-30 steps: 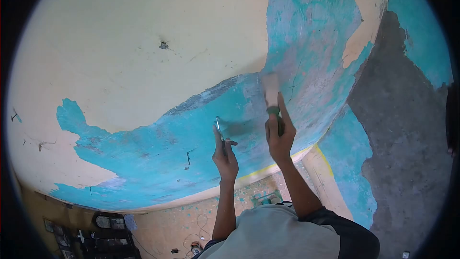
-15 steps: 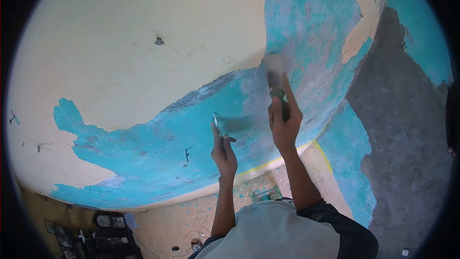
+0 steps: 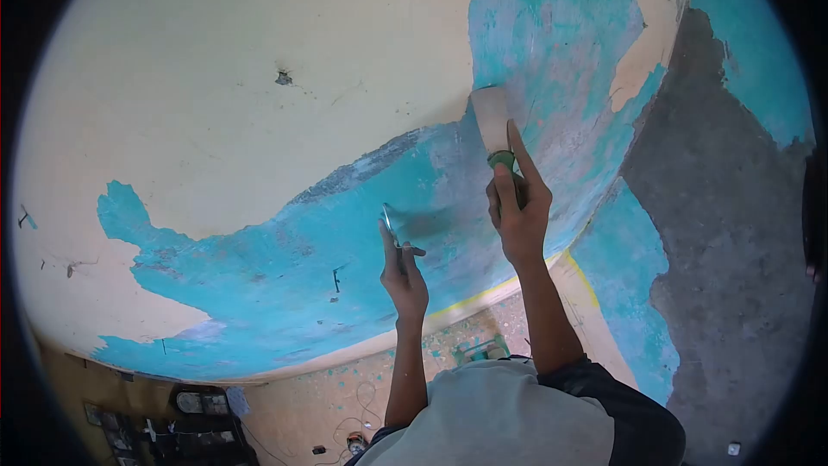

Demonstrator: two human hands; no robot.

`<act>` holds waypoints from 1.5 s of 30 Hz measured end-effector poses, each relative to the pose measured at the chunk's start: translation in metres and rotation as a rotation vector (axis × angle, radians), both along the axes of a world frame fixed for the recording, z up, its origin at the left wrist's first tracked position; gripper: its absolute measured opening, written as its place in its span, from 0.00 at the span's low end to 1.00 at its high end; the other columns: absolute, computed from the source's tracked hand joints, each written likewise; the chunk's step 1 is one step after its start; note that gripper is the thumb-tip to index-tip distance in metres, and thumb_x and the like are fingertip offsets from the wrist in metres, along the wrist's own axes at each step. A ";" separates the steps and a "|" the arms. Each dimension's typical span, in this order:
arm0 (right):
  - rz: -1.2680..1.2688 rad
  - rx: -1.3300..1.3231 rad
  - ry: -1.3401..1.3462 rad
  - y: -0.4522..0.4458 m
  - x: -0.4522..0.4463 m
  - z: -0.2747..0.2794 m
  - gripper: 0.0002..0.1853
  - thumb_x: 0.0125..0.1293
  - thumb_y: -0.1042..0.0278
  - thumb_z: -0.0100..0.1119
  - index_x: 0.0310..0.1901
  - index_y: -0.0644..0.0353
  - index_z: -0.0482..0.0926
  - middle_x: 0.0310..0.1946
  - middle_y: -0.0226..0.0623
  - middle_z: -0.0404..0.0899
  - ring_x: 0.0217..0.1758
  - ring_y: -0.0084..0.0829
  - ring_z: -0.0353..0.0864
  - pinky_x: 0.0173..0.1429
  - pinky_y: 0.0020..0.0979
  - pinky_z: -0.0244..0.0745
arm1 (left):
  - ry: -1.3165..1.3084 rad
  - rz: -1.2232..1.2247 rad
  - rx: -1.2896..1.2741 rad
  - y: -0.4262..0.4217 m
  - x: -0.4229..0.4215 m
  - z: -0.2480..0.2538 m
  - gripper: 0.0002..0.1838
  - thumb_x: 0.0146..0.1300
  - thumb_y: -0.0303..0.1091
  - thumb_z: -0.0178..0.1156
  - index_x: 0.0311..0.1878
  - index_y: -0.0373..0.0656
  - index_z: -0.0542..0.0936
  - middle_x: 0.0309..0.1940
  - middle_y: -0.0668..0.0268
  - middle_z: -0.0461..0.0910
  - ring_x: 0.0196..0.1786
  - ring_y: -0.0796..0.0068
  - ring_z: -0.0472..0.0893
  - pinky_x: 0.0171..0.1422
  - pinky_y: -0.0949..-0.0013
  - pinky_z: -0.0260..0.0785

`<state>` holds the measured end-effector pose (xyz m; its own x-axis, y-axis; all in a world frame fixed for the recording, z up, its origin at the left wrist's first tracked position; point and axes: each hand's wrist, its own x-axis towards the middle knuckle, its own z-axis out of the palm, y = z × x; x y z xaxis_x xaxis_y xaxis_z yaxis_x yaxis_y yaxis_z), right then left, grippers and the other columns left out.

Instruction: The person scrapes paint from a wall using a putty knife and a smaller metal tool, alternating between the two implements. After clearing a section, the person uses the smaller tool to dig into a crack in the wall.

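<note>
My right hand (image 3: 523, 217) grips a putty knife (image 3: 492, 118) with a green handle and a wide flat metal blade. Its index finger stretches along the tool beside the blade. The blade's tip is at the ragged border between cream paint and exposed turquoise paint on the wall (image 3: 216, 95); whether it touches cannot be made out. Lower and to the left, my left hand (image 3: 404, 280) is closed on a thin shiny metal tool (image 3: 388, 217), seen nearly edge-on and casting a shadow on the turquoise patch. Its exact kind is unclear.
A grey bare patch (image 3: 716, 207) covers part of the adjoining wall at right. Paint flakes and thin cables lie on the floor (image 3: 302, 406). A green object (image 3: 481, 349) stands near the wall's foot. Dark furniture (image 3: 203, 423) is at lower left. A nail-like bit (image 3: 337, 279) sticks from the wall.
The putty knife was blurred by motion and is now sharp, its blade leaning a little more to the left. My right hand has shifted slightly right. My left hand has hardly moved.
</note>
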<state>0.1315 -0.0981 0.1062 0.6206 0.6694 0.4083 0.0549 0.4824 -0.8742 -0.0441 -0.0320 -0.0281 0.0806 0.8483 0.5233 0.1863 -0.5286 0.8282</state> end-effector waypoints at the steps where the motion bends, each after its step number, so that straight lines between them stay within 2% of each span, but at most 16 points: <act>1: 0.011 -0.004 -0.010 0.000 0.002 0.002 0.31 0.84 0.66 0.56 0.84 0.59 0.63 0.23 0.18 0.67 0.25 0.11 0.62 0.29 0.19 0.57 | 0.006 0.006 0.007 0.001 0.000 0.000 0.32 0.85 0.30 0.47 0.89 0.46 0.56 0.29 0.69 0.86 0.23 0.90 0.61 0.29 0.75 0.58; 7: -0.027 0.034 -0.046 0.003 -0.010 -0.043 0.31 0.84 0.66 0.56 0.84 0.58 0.64 0.23 0.19 0.67 0.26 0.11 0.63 0.30 0.20 0.58 | 0.026 0.021 0.032 -0.002 0.000 0.004 0.32 0.85 0.30 0.47 0.88 0.44 0.56 0.30 0.69 0.87 0.23 0.90 0.62 0.29 0.75 0.59; 10: -0.068 0.031 -0.135 0.008 0.003 -0.017 0.30 0.84 0.68 0.55 0.84 0.58 0.63 0.25 0.18 0.67 0.26 0.12 0.63 0.31 0.20 0.59 | 0.031 0.025 0.028 -0.002 0.001 0.004 0.32 0.85 0.30 0.47 0.88 0.45 0.56 0.30 0.70 0.87 0.24 0.90 0.62 0.30 0.75 0.59; 12: -0.042 0.029 -0.089 0.003 0.004 0.008 0.30 0.84 0.68 0.54 0.84 0.58 0.63 0.25 0.19 0.68 0.26 0.12 0.63 0.31 0.20 0.60 | 0.030 0.021 0.018 -0.006 0.000 0.007 0.32 0.85 0.30 0.47 0.88 0.45 0.56 0.30 0.70 0.86 0.24 0.90 0.63 0.30 0.75 0.60; 14: -0.019 0.056 -0.064 0.005 0.004 0.007 0.30 0.84 0.69 0.54 0.84 0.59 0.63 0.26 0.19 0.68 0.27 0.12 0.63 0.31 0.21 0.60 | 0.033 0.018 -0.078 -0.010 0.000 0.015 0.33 0.83 0.25 0.49 0.88 0.45 0.57 0.30 0.64 0.86 0.29 0.84 0.70 0.39 0.77 0.64; 17: -0.082 0.011 -0.168 0.006 0.001 -0.025 0.30 0.84 0.70 0.54 0.84 0.60 0.63 0.26 0.18 0.68 0.28 0.11 0.63 0.32 0.20 0.60 | 0.018 0.011 -0.100 -0.010 -0.001 0.015 0.33 0.83 0.25 0.49 0.88 0.45 0.57 0.30 0.64 0.86 0.30 0.85 0.71 0.40 0.78 0.65; 21: -0.047 0.034 -0.103 0.006 -0.003 -0.041 0.31 0.83 0.71 0.56 0.83 0.58 0.64 0.27 0.20 0.71 0.28 0.12 0.64 0.32 0.20 0.61 | 0.037 0.018 -0.083 -0.010 0.000 0.017 0.33 0.83 0.25 0.49 0.88 0.46 0.57 0.30 0.65 0.86 0.30 0.85 0.70 0.40 0.78 0.65; 24: -0.028 0.051 -0.067 0.005 0.008 0.011 0.31 0.83 0.70 0.56 0.83 0.58 0.65 0.28 0.20 0.72 0.28 0.11 0.64 0.31 0.20 0.60 | 0.003 0.006 -0.070 -0.007 0.001 0.009 0.33 0.83 0.25 0.49 0.88 0.45 0.57 0.30 0.65 0.86 0.29 0.85 0.70 0.40 0.77 0.65; 26: -0.027 -0.009 -0.105 -0.004 0.015 0.015 0.30 0.83 0.69 0.56 0.83 0.58 0.65 0.27 0.20 0.72 0.28 0.11 0.64 0.31 0.19 0.60 | 0.007 0.002 0.001 -0.004 0.001 0.005 0.33 0.85 0.31 0.48 0.89 0.46 0.55 0.30 0.69 0.86 0.24 0.89 0.62 0.32 0.77 0.61; 27: -0.024 -0.063 -0.149 -0.005 0.019 0.017 0.30 0.83 0.69 0.56 0.83 0.57 0.65 0.27 0.20 0.71 0.27 0.11 0.64 0.31 0.19 0.59 | 0.003 -0.002 0.006 0.000 0.001 0.005 0.33 0.85 0.31 0.48 0.89 0.46 0.55 0.30 0.69 0.86 0.24 0.89 0.62 0.32 0.77 0.61; 33: -0.112 -0.025 -0.241 0.002 0.019 -0.039 0.30 0.82 0.69 0.57 0.82 0.57 0.67 0.32 0.24 0.77 0.28 0.14 0.65 0.33 0.22 0.64 | -0.007 -0.006 -0.027 -0.007 0.002 0.007 0.32 0.86 0.32 0.48 0.89 0.47 0.56 0.29 0.69 0.86 0.24 0.89 0.61 0.33 0.76 0.63; 36: -0.113 0.029 -0.240 0.011 0.025 -0.019 0.30 0.82 0.68 0.58 0.82 0.58 0.67 0.31 0.23 0.76 0.29 0.13 0.65 0.33 0.22 0.63 | -0.007 -0.010 -0.062 -0.004 0.002 0.008 0.33 0.83 0.25 0.49 0.88 0.43 0.57 0.29 0.65 0.87 0.27 0.86 0.66 0.38 0.78 0.64; 38: -0.123 0.022 -0.244 0.011 0.028 0.020 0.30 0.82 0.68 0.58 0.82 0.58 0.67 0.29 0.22 0.75 0.28 0.13 0.65 0.33 0.22 0.63 | -0.011 -0.019 0.055 0.001 0.001 -0.002 0.32 0.86 0.33 0.48 0.89 0.48 0.56 0.29 0.68 0.86 0.23 0.89 0.62 0.33 0.76 0.64; 39: -0.126 0.024 -0.243 0.012 0.030 0.026 0.30 0.82 0.68 0.58 0.82 0.58 0.67 0.29 0.22 0.75 0.28 0.13 0.65 0.33 0.22 0.63 | -0.010 -0.022 0.057 -0.002 0.001 0.001 0.32 0.86 0.33 0.48 0.89 0.48 0.56 0.29 0.68 0.86 0.23 0.89 0.62 0.33 0.76 0.64; 41: -0.115 0.082 -0.287 0.013 0.034 0.032 0.28 0.84 0.68 0.54 0.82 0.59 0.67 0.25 0.18 0.70 0.24 0.11 0.62 0.28 0.19 0.57 | -0.024 -0.020 -0.054 -0.006 0.000 0.008 0.33 0.83 0.25 0.49 0.87 0.43 0.58 0.30 0.66 0.87 0.27 0.87 0.66 0.39 0.79 0.64; 45: -0.164 0.083 -0.361 0.016 0.034 -0.024 0.29 0.84 0.68 0.54 0.82 0.59 0.66 0.26 0.18 0.71 0.25 0.10 0.62 0.28 0.20 0.57 | -0.020 -0.014 -0.053 -0.008 0.001 0.011 0.33 0.83 0.25 0.50 0.87 0.43 0.58 0.30 0.66 0.86 0.27 0.86 0.66 0.38 0.78 0.64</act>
